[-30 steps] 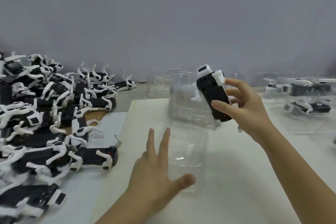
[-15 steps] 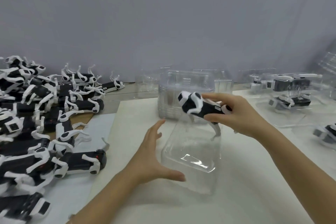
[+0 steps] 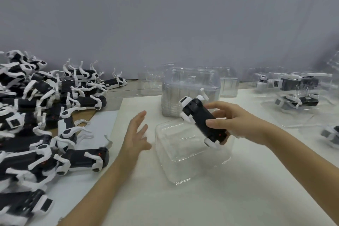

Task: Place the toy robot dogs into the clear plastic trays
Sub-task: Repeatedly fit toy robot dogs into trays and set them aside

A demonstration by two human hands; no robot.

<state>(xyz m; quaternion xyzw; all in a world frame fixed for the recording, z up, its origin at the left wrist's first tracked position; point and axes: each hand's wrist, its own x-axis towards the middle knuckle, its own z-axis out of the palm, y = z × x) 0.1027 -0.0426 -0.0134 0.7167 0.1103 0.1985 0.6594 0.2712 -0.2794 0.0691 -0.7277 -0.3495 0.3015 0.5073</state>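
Note:
My right hand (image 3: 236,122) grips a black-and-white toy robot dog (image 3: 201,121), tilted, with its lower end over the right rim of a clear plastic tray (image 3: 183,154) that lies on the white table sheet. My left hand (image 3: 136,134) hovers just left of the tray with fingers spread and holds nothing. A big pile of toy robot dogs (image 3: 42,115) covers the left side. A stack of empty clear trays (image 3: 189,88) stands behind the held dog.
Filled clear trays with dogs inside (image 3: 297,90) sit at the far right, and another dog (image 3: 330,134) lies at the right edge. More clear trays (image 3: 229,82) line the grey back wall. A brown tabletop strip (image 3: 117,101) shows behind the sheet.
My right hand turned the dog and lowered it toward the tray's right side. The tray now lies flatter on the sheet. My left hand drew back from the tray's left wall.

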